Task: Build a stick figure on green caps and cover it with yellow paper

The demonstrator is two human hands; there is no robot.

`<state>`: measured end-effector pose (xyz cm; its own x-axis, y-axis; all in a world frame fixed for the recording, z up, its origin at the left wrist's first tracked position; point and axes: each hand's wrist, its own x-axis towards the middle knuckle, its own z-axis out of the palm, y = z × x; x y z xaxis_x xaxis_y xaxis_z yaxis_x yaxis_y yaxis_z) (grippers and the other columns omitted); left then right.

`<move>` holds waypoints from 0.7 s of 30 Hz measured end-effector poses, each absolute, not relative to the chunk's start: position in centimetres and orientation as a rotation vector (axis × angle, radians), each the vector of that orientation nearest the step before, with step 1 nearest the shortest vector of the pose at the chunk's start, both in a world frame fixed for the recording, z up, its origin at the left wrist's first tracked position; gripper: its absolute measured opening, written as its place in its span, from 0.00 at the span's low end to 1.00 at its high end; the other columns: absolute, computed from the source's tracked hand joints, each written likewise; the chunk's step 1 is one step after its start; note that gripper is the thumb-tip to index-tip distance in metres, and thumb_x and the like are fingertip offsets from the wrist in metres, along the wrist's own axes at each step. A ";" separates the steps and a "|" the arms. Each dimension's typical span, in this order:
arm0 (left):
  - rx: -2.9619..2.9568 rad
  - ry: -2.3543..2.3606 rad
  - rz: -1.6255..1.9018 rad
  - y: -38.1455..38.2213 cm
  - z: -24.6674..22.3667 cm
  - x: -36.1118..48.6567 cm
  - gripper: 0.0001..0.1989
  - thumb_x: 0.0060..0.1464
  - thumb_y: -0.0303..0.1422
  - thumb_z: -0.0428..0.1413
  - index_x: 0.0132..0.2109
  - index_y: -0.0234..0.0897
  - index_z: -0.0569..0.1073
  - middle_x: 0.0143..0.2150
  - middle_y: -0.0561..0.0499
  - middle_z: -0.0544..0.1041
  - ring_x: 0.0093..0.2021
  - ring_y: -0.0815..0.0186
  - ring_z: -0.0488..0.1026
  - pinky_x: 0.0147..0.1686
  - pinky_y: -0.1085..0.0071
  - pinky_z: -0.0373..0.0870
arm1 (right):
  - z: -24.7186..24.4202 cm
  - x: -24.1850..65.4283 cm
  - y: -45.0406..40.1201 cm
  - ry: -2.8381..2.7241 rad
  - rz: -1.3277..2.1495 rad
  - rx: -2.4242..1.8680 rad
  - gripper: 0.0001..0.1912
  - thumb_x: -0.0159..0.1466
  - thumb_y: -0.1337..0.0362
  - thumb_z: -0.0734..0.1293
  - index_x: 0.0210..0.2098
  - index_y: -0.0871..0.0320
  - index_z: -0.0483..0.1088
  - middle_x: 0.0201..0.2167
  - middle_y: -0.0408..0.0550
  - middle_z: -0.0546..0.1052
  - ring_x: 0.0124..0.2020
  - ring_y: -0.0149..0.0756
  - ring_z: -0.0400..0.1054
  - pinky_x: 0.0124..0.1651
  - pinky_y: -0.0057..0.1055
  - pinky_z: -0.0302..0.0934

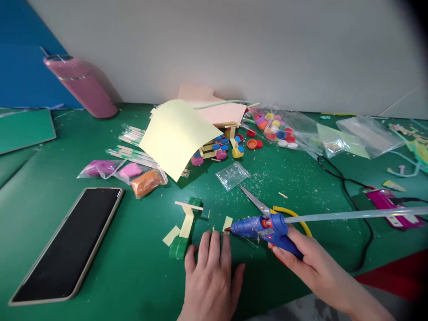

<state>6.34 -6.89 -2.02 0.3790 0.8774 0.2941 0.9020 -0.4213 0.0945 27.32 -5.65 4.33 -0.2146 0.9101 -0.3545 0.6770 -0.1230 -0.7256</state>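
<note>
My right hand point(301, 258) is wrapped round the handle of a blue glue gun point(259, 227), whose clear glue stick points right. The nozzle touches or hovers just over a small pale yellow paper piece point(228, 222); which of these I cannot tell. My left hand point(210, 267) lies palm down on the green table, fingers apart, fingertips by that paper piece. Left of it lies a folded yellow paper strip point(187, 223) with a green cap point(178, 248) at each end and a thin wooden stick point(189, 205) across the top. Another paper scrap point(171, 236) is beside the strip.
Scissors point(256, 200) lie behind the glue gun. A phone point(68, 245) is at left, with bagged clay point(147, 183) behind it. Further back are yellow paper point(179, 136), assembled cap pieces point(221, 154), bagged caps point(276, 127) and a pink bottle point(82, 87). A black cable point(347, 191) runs at right.
</note>
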 end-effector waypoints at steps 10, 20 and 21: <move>-2.539 -1.639 -0.461 -6.9 -2.1 6.3 0.21 0.55 0.41 0.48 0.50 0.33 0.71 0.47 0.41 0.74 0.49 0.53 0.66 0.44 0.56 0.55 | 4.1 27.1 -5.0 -1.833 1.221 -1.762 0.15 0.65 0.58 0.56 0.49 0.54 0.64 0.40 0.48 0.75 0.39 0.38 0.70 0.42 0.30 0.65; -2.546 -1.641 -0.452 -6.9 -2.0 6.3 0.21 0.55 0.40 0.48 0.50 0.33 0.71 0.48 0.41 0.74 0.49 0.53 0.66 0.44 0.57 0.55 | 4.0 27.0 -4.9 -1.816 1.190 -1.795 0.19 0.66 0.57 0.55 0.54 0.53 0.57 0.37 0.46 0.73 0.41 0.38 0.67 0.45 0.31 0.63; -2.544 -1.642 -0.451 -6.9 -2.0 6.3 0.21 0.55 0.40 0.48 0.50 0.33 0.71 0.48 0.42 0.74 0.49 0.53 0.66 0.44 0.57 0.55 | 4.0 27.0 -5.1 -1.813 1.190 -1.794 0.18 0.66 0.57 0.55 0.54 0.53 0.57 0.38 0.46 0.72 0.42 0.38 0.67 0.45 0.31 0.62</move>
<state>6.28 -6.90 -1.98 0.3822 0.8783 0.2875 0.9018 -0.4223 0.0914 27.02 -5.06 4.00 -0.1558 0.9352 -0.3179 0.6636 -0.1393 -0.7350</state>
